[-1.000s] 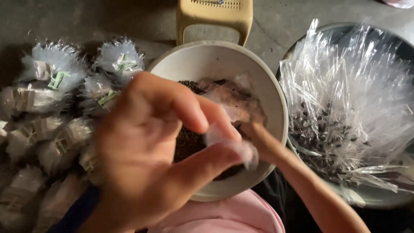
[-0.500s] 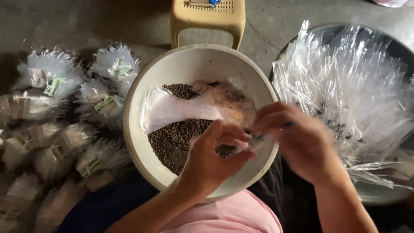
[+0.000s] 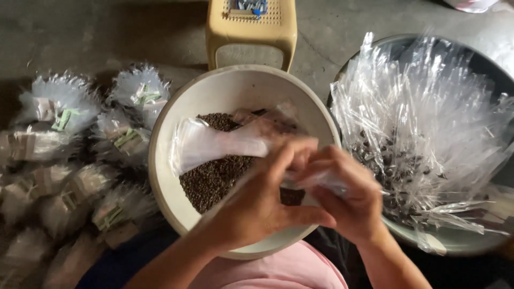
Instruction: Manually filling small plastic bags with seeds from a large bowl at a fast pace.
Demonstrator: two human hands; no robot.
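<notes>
1. Metal basin point(image 3: 455, 243) at the right is holding a heap of filled narrow clear sachets point(image 3: 428, 123), their open tails fanning up and outward. Judging by that heap, a good share of the packing is already done.
2. White plastic bowl point(image 3: 176, 203) is sitting in the middle against the pink garment point(image 3: 278, 270) at the lap. It is still carrying a thick layer of dark peppercorn-like seeds point(image 3: 214, 179), so plenty appears left to bag.
3. Bundled, labelled packets point(image 3: 80, 155) are piling up at the left on the concrete floor point(image 3: 80, 32); a yellow plastic stool point(image 3: 251, 32) is standing beyond the bowl.
4. Left hand point(image 3: 262, 203) is closing, thumb and fingers pinching the neck of a small clear plastic bag point(image 3: 214, 144) over the bowl.
5. Right hand point(image 3: 348, 198) is meeting it, fingertips pressed on the same neck; exact contact is blurred.
6. The bag is lying with its long axis roughly left to right, its loose end pointing left over the seeds. How much it contains cannot be told.
</notes>
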